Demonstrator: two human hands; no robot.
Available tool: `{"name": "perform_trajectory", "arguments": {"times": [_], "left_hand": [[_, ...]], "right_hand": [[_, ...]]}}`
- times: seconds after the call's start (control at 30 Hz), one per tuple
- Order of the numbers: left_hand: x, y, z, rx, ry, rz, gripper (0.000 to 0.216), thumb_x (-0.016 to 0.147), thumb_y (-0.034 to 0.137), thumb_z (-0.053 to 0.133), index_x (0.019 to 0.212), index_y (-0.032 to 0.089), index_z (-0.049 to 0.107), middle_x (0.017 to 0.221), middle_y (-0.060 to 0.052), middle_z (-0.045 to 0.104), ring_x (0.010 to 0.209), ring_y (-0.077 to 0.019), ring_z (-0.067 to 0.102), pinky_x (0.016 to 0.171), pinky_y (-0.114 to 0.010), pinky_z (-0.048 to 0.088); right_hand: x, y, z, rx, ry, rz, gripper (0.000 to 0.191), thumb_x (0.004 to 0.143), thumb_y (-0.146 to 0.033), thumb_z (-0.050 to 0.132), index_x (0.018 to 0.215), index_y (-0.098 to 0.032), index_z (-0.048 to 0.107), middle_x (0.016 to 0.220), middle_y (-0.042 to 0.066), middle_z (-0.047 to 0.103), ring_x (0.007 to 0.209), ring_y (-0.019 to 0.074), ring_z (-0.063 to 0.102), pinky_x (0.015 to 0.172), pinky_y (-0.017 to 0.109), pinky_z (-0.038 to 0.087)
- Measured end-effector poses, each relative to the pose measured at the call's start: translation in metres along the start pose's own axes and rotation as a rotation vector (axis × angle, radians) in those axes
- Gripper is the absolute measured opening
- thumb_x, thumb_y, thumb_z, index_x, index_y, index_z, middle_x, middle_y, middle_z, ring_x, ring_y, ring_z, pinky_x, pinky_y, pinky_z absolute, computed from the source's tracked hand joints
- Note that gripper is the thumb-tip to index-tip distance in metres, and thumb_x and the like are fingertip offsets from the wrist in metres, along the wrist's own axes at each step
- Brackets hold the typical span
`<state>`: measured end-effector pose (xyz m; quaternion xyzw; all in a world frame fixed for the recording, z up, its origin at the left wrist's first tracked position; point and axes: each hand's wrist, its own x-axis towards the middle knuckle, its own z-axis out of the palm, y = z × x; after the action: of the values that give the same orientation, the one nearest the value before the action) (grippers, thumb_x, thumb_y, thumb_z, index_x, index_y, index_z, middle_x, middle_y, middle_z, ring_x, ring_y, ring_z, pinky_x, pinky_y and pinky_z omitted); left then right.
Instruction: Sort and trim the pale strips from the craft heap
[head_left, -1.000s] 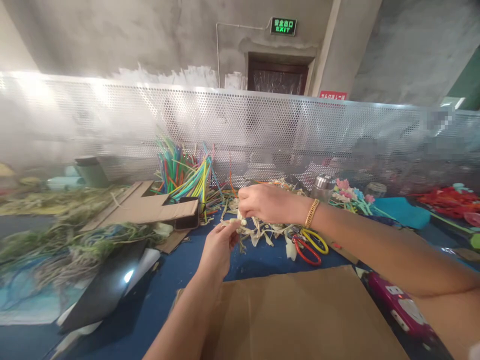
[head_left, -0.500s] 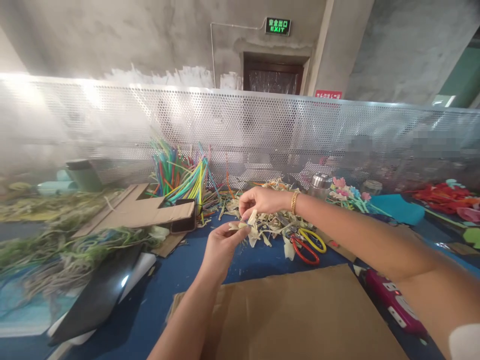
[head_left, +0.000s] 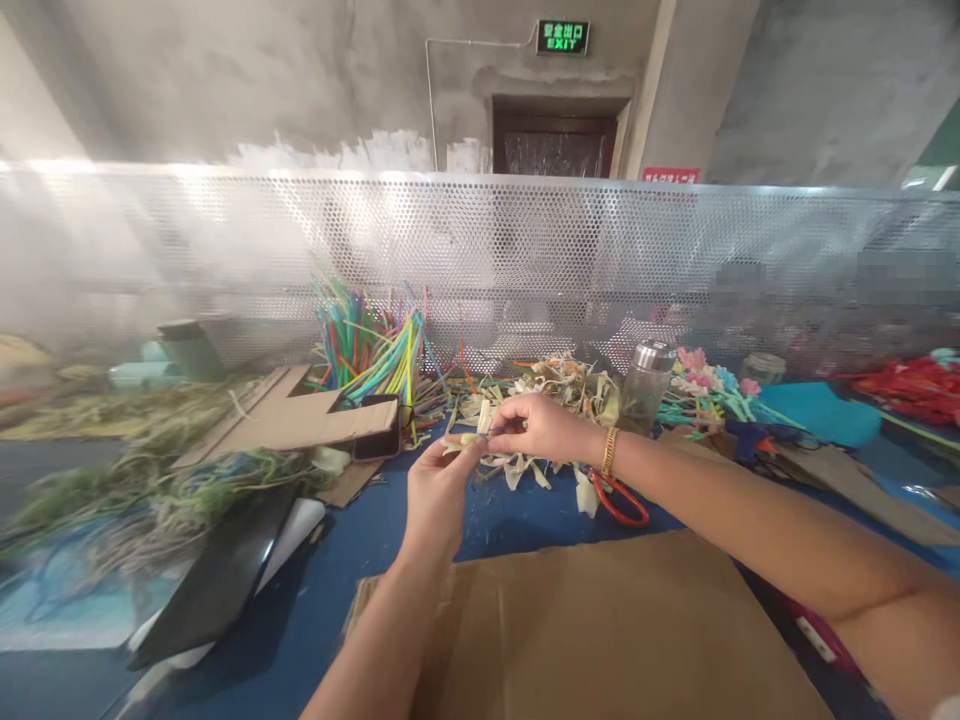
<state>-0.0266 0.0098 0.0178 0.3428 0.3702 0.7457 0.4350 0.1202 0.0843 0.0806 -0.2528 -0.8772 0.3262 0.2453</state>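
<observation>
Both hands meet above the blue table [head_left: 330,570], at the near side of a heap of pale, dry husk-like strips [head_left: 566,385]. Between the fingertips is a small pale cream strip [head_left: 484,415], one end standing up. My left hand [head_left: 439,485] pinches its lower part with thumb and fingers. My right hand [head_left: 536,425] is closed on the same piece from the right. Just below my right wrist lies the red handle of a pair of scissors [head_left: 619,500]; the rest of them is hidden by the arm and strips.
A large cardboard sheet [head_left: 600,620] lies in front of me. Colourful thin stems [head_left: 375,350], cut cardboard [head_left: 285,420] and a phone-like dark object [head_left: 379,425] are left of the heap. A lidded jar [head_left: 651,380] and artificial flowers [head_left: 705,380] stand right. A perforated metal screen [head_left: 480,240] runs behind.
My right hand has come lower and slightly right, and the cream strip now points up between my hands. My right forearm now covers the yellow scissor handle. The view has shifted slightly.
</observation>
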Motion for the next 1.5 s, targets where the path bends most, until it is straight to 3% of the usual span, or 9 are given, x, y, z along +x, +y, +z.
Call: {"name": "perform_trajectory", "arguments": {"times": [0.27,0.47,0.57,0.77,0.9,1.0,1.13,1.37,1.5], "left_hand": [[0.004,0.001,0.001,-0.166,-0.005,-0.173,0.022,0.054,0.021,0.084,0.061,0.014,0.064,0.07,0.001,0.06,0.069,-0.0102,0.054,0.065,-0.022,0.041],[0.006,0.001,0.001,-0.146,0.133,-0.117,0.024,0.053,0.021,0.083,0.06,0.014,0.061,0.063,0.003,0.056,0.061,-0.0087,0.05,0.058,-0.021,0.037],[0.007,0.0,-0.001,-0.117,0.178,-0.097,0.026,0.053,0.022,0.082,0.059,0.014,0.058,0.059,0.004,0.053,0.056,-0.0073,0.046,0.054,-0.021,0.034],[0.003,0.0,-0.002,0.164,0.198,-0.074,0.025,0.056,0.028,0.079,0.062,0.015,0.059,0.057,0.004,0.054,0.051,-0.0069,0.041,0.05,-0.021,0.03],[0.001,-0.002,-0.003,0.477,0.059,-0.015,0.02,0.061,0.029,0.075,0.062,0.016,0.06,0.052,0.005,0.05,0.048,-0.0074,0.036,0.047,-0.022,0.025],[0.001,-0.005,-0.004,0.628,-0.114,0.158,0.016,0.064,0.026,0.072,0.059,0.017,0.06,0.058,0.003,0.054,0.056,-0.0102,0.044,0.054,-0.023,0.033],[0.0,-0.003,-0.004,0.619,-0.253,0.316,0.009,0.071,0.026,0.071,0.067,0.02,0.067,0.071,0.0,0.063,0.071,-0.0143,0.054,0.069,-0.026,0.041],[-0.006,-0.002,0.002,0.316,-0.292,0.15,0.007,0.072,0.026,0.074,0.071,0.02,0.07,0.076,-0.001,0.065,0.073,-0.014,0.057,0.07,-0.025,0.044],[-0.004,-0.01,0.002,0.104,-0.201,0.088,0.009,0.068,0.023,0.077,0.071,0.019,0.07,0.077,0.0,0.066,0.075,-0.013,0.056,0.072,-0.025,0.043]], "right_hand": [[0.001,0.008,-0.003,0.148,-0.078,-0.016,0.026,0.079,-0.041,0.068,0.078,-0.016,0.06,0.07,-0.002,0.057,0.065,0.01,0.049,0.062,0.025,0.041],[-0.009,0.007,-0.013,-0.205,0.117,-0.179,0.011,0.087,-0.026,0.06,0.08,-0.018,0.063,0.077,0.001,0.06,0.071,0.0118,0.052,0.07,0.027,0.042],[-0.013,0.002,-0.015,-0.413,0.122,-0.319,0.012,0.087,-0.024,0.059,0.08,-0.018,0.066,0.076,0.001,0.059,0.073,0.0122,0.052,0.07,0.027,0.039],[-0.015,-0.016,-0.019,-0.632,0.047,-0.427,0.018,0.092,-0.023,0.052,0.082,-0.019,0.067,0.084,0.004,0.057,0.078,0.0142,0.05,0.072,0.028,0.035],[-0.001,-0.025,-0.018,-0.652,-0.051,-0.442,0.023,0.092,-0.025,0.053,0.075,-0.019,0.067,0.085,0.004,0.057,0.077,0.014,0.048,0.069,0.029,0.034],[0.016,-0.022,-0.019,-0.515,-0.139,-0.378,0.016,0.086,-0.022,0.061,0.073,-0.018,0.069,0.083,0.003,0.058,0.077,0.0132,0.051,0.069,0.028,0.036],[0.03,-0.002,-0.025,-0.056,-0.278,-0.146,0.007,0.078,-0.024,0.069,0.078,-0.017,0.069,0.079,0.001,0.064,0.074,0.0117,0.056,0.069,0.026,0.042],[0.013,0.024,-0.019,0.395,-0.194,0.182,0.016,0.073,-0.029,0.072,0.077,-0.015,0.066,0.066,-0.003,0.057,0.053,0.0056,0.042,0.049,0.02,0.032],[0.001,0.026,-0.01,0.498,-0.112,0.217,0.021,0.074,-0.034,0.071,0.077,-0.015,0.063,0.06,-0.006,0.05,0.049,0.0044,0.033,0.045,0.019,0.026]]}}
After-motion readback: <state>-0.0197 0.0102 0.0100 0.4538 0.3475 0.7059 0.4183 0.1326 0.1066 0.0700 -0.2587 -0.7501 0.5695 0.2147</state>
